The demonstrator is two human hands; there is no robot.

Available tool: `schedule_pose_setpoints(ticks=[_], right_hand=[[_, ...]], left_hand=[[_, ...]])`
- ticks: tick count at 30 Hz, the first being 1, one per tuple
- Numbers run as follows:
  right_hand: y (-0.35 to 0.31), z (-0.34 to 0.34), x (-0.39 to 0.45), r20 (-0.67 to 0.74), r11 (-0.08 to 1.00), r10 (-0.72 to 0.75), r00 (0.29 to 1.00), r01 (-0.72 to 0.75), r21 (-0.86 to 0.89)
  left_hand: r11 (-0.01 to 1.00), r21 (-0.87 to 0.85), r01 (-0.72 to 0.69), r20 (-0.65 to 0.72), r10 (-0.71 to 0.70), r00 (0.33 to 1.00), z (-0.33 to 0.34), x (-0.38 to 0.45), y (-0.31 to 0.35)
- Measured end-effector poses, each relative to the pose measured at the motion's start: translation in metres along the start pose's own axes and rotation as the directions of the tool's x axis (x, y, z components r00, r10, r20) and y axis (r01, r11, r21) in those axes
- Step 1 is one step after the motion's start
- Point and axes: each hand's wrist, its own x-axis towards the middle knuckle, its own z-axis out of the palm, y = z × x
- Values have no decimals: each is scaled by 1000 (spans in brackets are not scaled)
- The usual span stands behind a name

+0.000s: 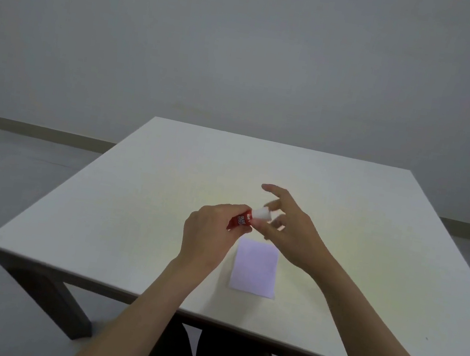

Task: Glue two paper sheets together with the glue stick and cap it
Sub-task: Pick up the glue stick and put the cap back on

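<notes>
Glue stick, red cylindrical tube with white lettering [240, 219], gripped in closed left hand [208, 235] above pale tabletop [130, 207]. Long axis tilted, rising from left fist toward right hand [286, 232]. White plastic cap [261, 214] seated on far end of tube, at right fingertips [273, 205]; contact blurred, grip on cap not confirmable. Right hand partly open, index finger extended. Pale lilac rectangular paper sheet [255, 269] flat on table directly below and nearer than both hands; second sheet not distinguishable. Likely next move along tube axis, by right hand, already at cap.

Head-worn view, forward-down over table [139, 193]
</notes>
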Motion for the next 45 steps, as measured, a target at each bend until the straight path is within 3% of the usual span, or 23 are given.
schedule_pose_setpoints(ticks=[2,6,11,16,19,24,45], right_hand=[[0,1,0,-6,999,-33,999,33,30],[2,4,5,-151,956,62,987,-102,-276],[2,-4,0,103,994,-93,990,99,-53],[0,2,4,-91,950,102,991,-124,-288],[3,1,-2,-46,974,114,992,-121,-191],[15,-3,-15,108,983,141,984,-127,-132],[14,3,-24,221,984,176,959,-179,-5]], left_hand=[[999,-32,10,-17,-11,1000,0,2,1],[998,-57,32,10,-31,999,5,-4,5],[995,-98,33,-9,-34,999,8,-1,-1],[967,-249,53,-90,-77,993,22,0,-4],[902,-383,198,-90,-250,964,27,21,-19],[838,-426,342,-114,-424,898,33,45,-42],[803,-407,436,-44,-494,868,58,44,-67]])
